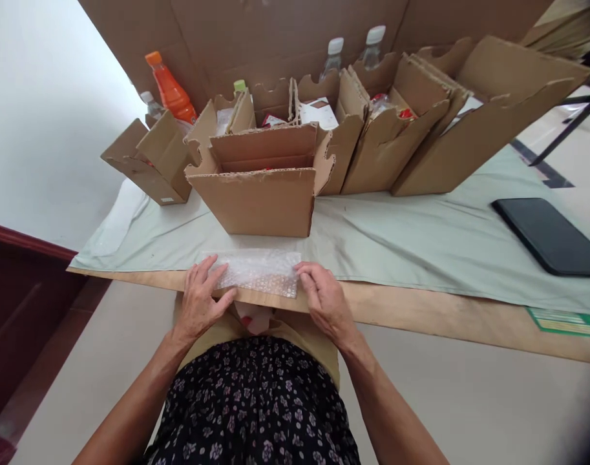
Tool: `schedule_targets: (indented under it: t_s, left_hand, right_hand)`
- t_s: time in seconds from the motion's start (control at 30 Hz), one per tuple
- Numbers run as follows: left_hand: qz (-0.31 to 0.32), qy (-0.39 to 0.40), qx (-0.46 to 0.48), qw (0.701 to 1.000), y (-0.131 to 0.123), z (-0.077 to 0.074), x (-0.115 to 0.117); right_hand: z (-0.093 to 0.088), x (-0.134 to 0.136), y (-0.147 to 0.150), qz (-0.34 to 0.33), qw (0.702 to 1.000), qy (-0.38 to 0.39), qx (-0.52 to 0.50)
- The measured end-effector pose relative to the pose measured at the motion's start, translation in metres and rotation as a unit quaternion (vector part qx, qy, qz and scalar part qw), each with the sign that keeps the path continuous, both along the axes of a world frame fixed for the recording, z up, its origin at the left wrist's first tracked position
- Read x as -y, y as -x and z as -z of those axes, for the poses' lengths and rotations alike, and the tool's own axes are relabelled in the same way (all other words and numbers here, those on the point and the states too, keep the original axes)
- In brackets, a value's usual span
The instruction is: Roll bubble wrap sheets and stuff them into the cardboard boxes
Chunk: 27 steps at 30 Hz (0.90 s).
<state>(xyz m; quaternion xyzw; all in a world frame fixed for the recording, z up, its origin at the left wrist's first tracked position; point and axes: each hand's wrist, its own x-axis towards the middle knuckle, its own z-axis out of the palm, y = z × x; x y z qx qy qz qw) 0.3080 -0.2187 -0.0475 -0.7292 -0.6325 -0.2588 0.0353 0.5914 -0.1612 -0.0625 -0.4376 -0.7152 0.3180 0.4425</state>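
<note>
A clear bubble wrap piece (263, 270) lies flat along the front edge of the table, partly over the cloth and partly over bare wood. My left hand (202, 300) rests on its left end, fingers spread and thumb apart. At the opposite end my right hand (324, 298) has its fingers closed at the upper right corner of the wrap, thumb and index finger together. Just behind the wrap stands an open cardboard box (270, 203); its contents are mostly hidden by the front wall.
Several open cardboard boxes (389, 152) stand in a row behind, with a smaller box (161, 161) at the left. An orange bottle (173, 90) and clear bottles (332, 58) rise behind them. A black tablet-like slab (551, 236) lies right on the green cloth (421, 239).
</note>
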Motion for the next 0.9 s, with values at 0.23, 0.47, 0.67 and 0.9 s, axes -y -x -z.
schedule_targets:
  t_s: [0.23, 0.47, 0.67, 0.9]
  left_hand:
    - [-0.032, -0.025, 0.178, 0.983, 0.002, -0.038, -0.019]
    - [-0.085, -0.011, 0.332, 0.939, -0.011, -0.072, -0.011]
    - [-0.058, 0.006, 0.377, 0.924, -0.011, -0.076, -0.009]
    - [-0.041, 0.047, 0.453, 0.889, -0.02, -0.072, -0.02]
  right_hand:
    - [0.004, -0.001, -0.011, 0.077, 0.985, 0.042, -0.149]
    - [0.009, -0.008, -0.012, 0.001, 0.988, 0.07, -0.14]
    - [0.006, -0.012, -0.004, 0.04, 0.985, 0.078, -0.146]
    - [0.009, -0.011, -0.007, 0.088, 0.972, 0.099, -0.194]
